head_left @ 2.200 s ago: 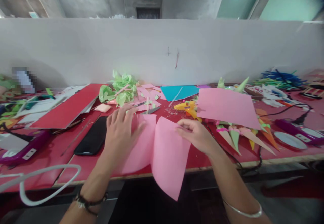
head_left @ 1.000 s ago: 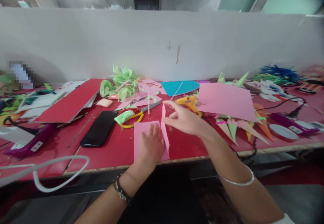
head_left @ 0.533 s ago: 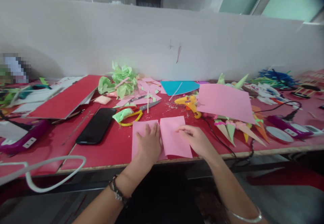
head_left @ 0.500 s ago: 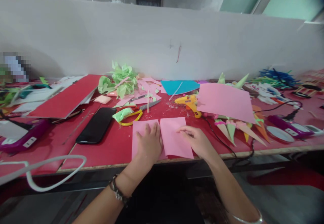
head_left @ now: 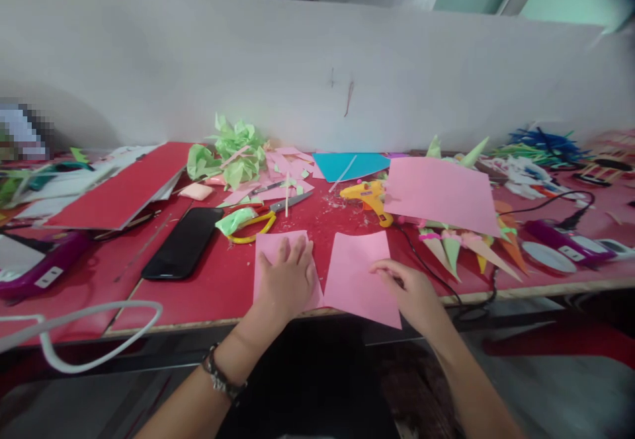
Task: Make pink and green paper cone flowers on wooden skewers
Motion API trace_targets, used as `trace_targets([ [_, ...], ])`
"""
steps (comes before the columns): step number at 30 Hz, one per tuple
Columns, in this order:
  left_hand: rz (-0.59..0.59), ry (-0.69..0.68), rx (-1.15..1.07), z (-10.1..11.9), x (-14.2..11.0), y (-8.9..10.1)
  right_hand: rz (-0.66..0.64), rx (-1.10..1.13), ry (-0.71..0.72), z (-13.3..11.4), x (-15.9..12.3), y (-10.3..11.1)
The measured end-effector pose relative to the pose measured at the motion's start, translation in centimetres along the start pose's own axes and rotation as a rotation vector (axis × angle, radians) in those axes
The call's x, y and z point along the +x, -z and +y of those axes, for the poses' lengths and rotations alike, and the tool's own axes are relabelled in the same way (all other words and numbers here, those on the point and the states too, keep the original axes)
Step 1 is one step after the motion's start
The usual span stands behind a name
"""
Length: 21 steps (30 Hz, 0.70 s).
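Observation:
My left hand (head_left: pixel 288 279) lies flat with fingers spread on a sheet of pink paper (head_left: pixel 266 260) at the table's front edge. Just right of it is a second piece of pink paper (head_left: pixel 354 270), turned at an angle, its lower corner reaching past the edge. My right hand (head_left: pixel 409 287) has curled fingers, closed on the right side of that piece. Red tabletop shows between the two pieces, which come close at their lower corners; whether they still join there I cannot tell.
Beyond the left hand lie yellow-handled scissors (head_left: pixel 255 227) and a black phone (head_left: pixel 182 244). A yellow glue gun (head_left: pixel 370 199) and a larger pink sheet (head_left: pixel 441 194) sit at the right, above paper cones (head_left: pixel 451 250). Crumpled green paper (head_left: pixel 241 155) is at the back.
My right hand has moved right with its pink piece, which has swung away from the left one and opened a gap. My left hand stays pressed on its paper.

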<state>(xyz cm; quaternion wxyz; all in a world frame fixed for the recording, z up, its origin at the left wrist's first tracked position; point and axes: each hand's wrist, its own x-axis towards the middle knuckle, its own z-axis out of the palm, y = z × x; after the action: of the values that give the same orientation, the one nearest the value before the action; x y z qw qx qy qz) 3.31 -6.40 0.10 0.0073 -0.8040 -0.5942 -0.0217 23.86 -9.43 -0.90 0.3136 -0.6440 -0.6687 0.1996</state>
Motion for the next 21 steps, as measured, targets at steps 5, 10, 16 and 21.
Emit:
trace_targets([
  [5, 0.026, -0.018, -0.036, -0.3, -0.2, -0.2, 0.044, -0.023, -0.027, 1.4, -1.1, 1.8],
  [10, 0.037, -0.096, -0.051, -1.7, 0.4, -0.4, -0.003, 0.081, 0.004, 0.4, 0.3, 1.4],
  [16, 0.098, -0.237, 0.028, -3.9, 1.0, 0.3, -0.192, 0.206, 0.125, -0.7, 3.0, 1.6],
  [21, 0.075, -0.493, 0.015, -4.0, 0.9, 1.2, -0.421, 0.134, 0.209, 0.6, 3.6, 3.8],
])
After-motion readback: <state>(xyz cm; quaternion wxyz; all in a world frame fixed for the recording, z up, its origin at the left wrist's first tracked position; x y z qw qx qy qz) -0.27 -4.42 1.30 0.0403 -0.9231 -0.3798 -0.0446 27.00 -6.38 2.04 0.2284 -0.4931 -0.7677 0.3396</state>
